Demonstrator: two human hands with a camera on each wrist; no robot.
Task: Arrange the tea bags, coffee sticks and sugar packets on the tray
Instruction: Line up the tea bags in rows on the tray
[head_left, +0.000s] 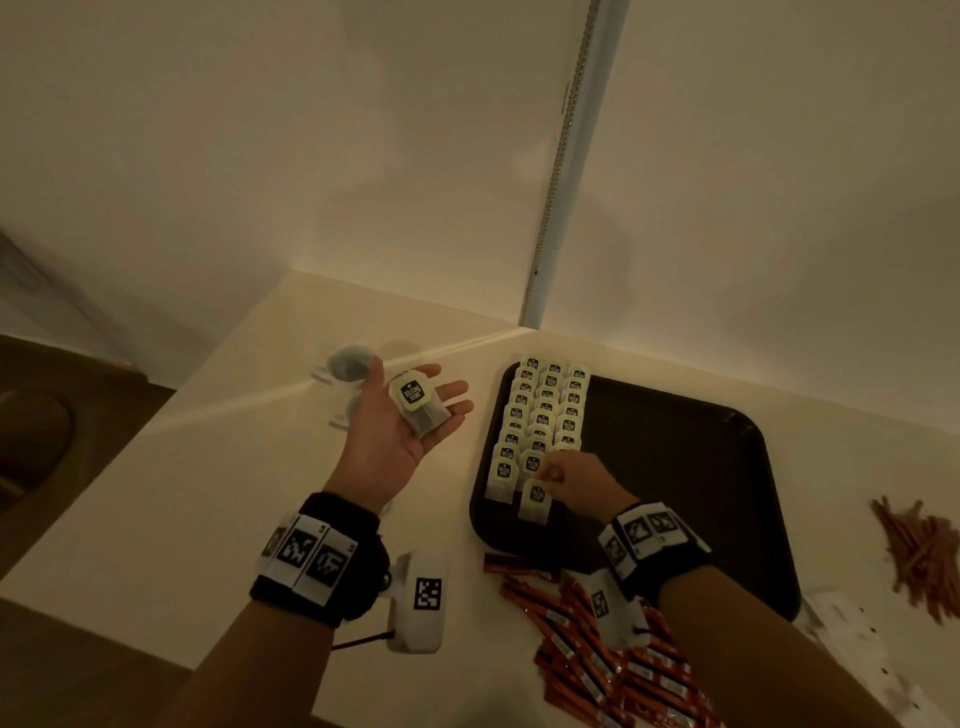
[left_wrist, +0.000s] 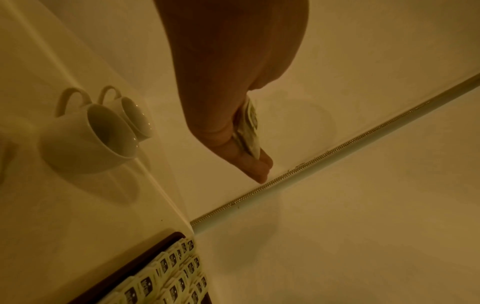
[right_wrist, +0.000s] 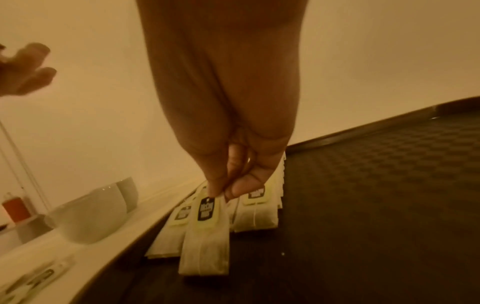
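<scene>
A dark tray (head_left: 675, 467) lies on the white counter with three rows of overlapping tea bags (head_left: 545, 410) along its left side. My right hand (head_left: 563, 475) pinches the top of one tea bag (head_left: 535, 500) at the near end of the middle row; in the right wrist view the fingertips (right_wrist: 215, 189) hold that tea bag (right_wrist: 206, 230) by its tag. My left hand (head_left: 405, 415) hovers palm up to the left of the tray. A small stack of tea bags (head_left: 418, 408) rests on its straight fingers, seen edge-on as the stack (left_wrist: 249, 131) in the left wrist view.
Two white cups (left_wrist: 103, 131) stand behind the left hand near the wall. Orange coffee sticks (head_left: 597, 639) lie heaped in front of the tray. Thin reddish packets (head_left: 919, 556) lie at the right. A wall and a metal hose (head_left: 566, 156) close the back.
</scene>
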